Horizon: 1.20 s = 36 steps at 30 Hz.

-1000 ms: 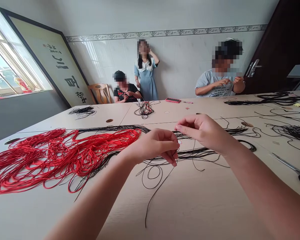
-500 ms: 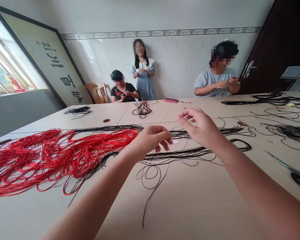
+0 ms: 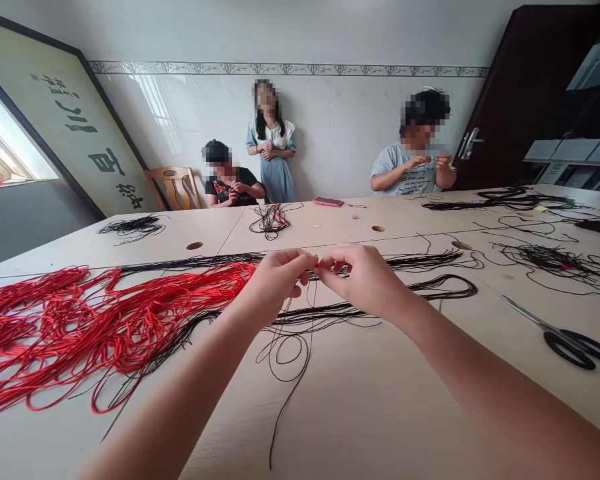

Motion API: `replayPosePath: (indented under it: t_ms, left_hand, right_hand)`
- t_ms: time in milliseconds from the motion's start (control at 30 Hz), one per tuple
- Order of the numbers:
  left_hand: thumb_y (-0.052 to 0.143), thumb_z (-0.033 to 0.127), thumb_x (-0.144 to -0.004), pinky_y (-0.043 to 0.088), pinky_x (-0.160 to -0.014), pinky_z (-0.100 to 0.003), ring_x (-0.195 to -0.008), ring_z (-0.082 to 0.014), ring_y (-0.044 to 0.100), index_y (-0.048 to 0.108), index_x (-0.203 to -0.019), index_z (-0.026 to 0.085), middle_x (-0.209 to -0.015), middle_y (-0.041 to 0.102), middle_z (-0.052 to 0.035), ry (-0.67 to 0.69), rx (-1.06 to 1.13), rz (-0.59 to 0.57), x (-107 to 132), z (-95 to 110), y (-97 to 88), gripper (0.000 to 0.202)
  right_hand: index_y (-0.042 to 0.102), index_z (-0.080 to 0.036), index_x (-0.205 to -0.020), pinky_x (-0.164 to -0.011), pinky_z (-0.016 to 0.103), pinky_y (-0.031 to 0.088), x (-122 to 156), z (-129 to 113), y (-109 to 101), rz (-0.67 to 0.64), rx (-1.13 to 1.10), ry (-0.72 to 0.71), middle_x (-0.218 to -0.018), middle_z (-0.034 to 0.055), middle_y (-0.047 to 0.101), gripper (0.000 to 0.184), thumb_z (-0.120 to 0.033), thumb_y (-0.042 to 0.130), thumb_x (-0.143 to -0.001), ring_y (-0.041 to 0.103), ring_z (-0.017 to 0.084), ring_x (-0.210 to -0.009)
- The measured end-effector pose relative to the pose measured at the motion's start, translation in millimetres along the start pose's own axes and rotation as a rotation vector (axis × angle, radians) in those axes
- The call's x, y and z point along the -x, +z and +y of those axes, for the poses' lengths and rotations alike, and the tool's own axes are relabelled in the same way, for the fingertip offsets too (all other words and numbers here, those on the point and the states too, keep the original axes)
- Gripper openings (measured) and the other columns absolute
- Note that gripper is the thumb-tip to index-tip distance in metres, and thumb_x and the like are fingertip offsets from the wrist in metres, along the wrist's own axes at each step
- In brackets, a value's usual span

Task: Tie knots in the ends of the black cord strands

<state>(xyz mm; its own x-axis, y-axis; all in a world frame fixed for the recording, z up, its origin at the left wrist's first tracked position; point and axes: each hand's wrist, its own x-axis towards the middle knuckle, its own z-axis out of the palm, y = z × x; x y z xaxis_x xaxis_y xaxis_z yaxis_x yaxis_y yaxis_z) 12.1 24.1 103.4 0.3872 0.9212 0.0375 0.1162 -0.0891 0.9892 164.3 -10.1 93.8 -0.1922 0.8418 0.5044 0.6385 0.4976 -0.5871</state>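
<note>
Above the table's middle, my left hand [image 3: 275,283] and my right hand [image 3: 363,277] meet fingertip to fingertip, both pinched on a thin black cord [image 3: 290,350]. The cord hangs from the pinch, loops on the pale tabletop [image 3: 370,413] and trails toward me. A bundle of long black cords [image 3: 425,288] lies just beyond my hands. Left of them spreads a big tangle of red cord [image 3: 95,320].
Black-handled scissors [image 3: 567,340] lie at the right. More black cord heaps [image 3: 550,257] sit at the far right, and small piles [image 3: 270,220] lie further back. A pink phone [image 3: 329,201] rests near three people at the far side. A wooden chair [image 3: 173,187] stands by the wall.
My hands were apart, the right one raised with fingers loose; they have come together and pinch the black cord. The view has swung to the right.
</note>
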Motion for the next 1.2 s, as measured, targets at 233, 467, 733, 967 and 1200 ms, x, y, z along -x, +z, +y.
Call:
replayPosePath:
  t_ms: [233, 467, 733, 967, 1200]
  left_hand:
    - [0.055, 0.022, -0.071, 0.013, -0.041, -0.021, -0.045, -0.0045, 0.022, 0.051, -0.058, 0.013, -0.051, 0.032, 0.0043, -0.072, 0.086, -0.027, -1.3, -2.5, 3.3, 0.016]
    - [0.052, 0.024, -0.072, 0.012, -0.039, -0.02, -0.044, -0.0044, 0.017, 0.04, -0.055, 0.016, -0.052, 0.026, 0.0056, -0.154, 0.186, -0.086, -4.0, -4.4, -1.2, 0.021]
    - [0.056, 0.027, -0.072, 0.012, -0.039, -0.019, -0.045, -0.0048, 0.021, 0.047, -0.061, 0.015, -0.055, 0.031, 0.0045, -0.123, 0.161, -0.105, -1.9, -0.2, -6.7, 0.018]
    - [0.053, 0.033, -0.076, 0.018, -0.044, -0.021, -0.05, -0.0068, 0.026, 0.049, -0.06, 0.015, -0.057, 0.035, 0.0033, -0.015, -0.111, -0.115, 3.5, 2.5, -10.1, 0.025]
    - [0.05, 0.03, -0.078, 0.017, -0.047, -0.023, -0.052, -0.008, 0.026, 0.056, -0.065, 0.014, -0.055, 0.034, 0.0036, 0.0, -0.202, -0.13, 7.3, 6.0, -11.6, 0.021]
  right_hand:
    - [0.057, -0.018, -0.067, -0.053, 0.024, 0.035, 0.6, -1.1, 0.1, -0.008, 0.071, -0.019, -0.069, 0.001, 0.061, 0.014, -0.025, 0.049, -0.077, 0.051, 0.013, -0.065]
    - [0.054, -0.018, -0.064, -0.053, 0.023, 0.034, 1.0, 1.6, 1.6, -0.057, 0.079, -0.008, -0.064, -0.0003, 0.055, 0.01, -0.022, 0.05, -0.072, 0.047, 0.012, -0.062]
    - [0.061, -0.02, -0.077, -0.061, 0.025, 0.04, -1.0, -0.8, -15.6, -0.098, -0.069, 0.096, -0.084, 0.0025, 0.064, 0.022, -0.04, 0.054, -0.08, 0.055, 0.015, -0.074]
    - [0.058, -0.02, -0.099, -0.082, 0.029, 0.044, -3.8, -0.6, -12.7, -0.208, -0.496, 0.209, -0.1, 0.0043, 0.064, 0.027, -0.042, 0.053, -0.084, 0.057, 0.016, -0.097]
    - [0.058, -0.018, -0.098, -0.081, 0.032, 0.045, -3.4, 1.7, -9.9, -0.223, -0.583, 0.219, -0.097, 0.0051, 0.061, 0.03, -0.043, 0.059, -0.08, 0.059, 0.014, -0.082]
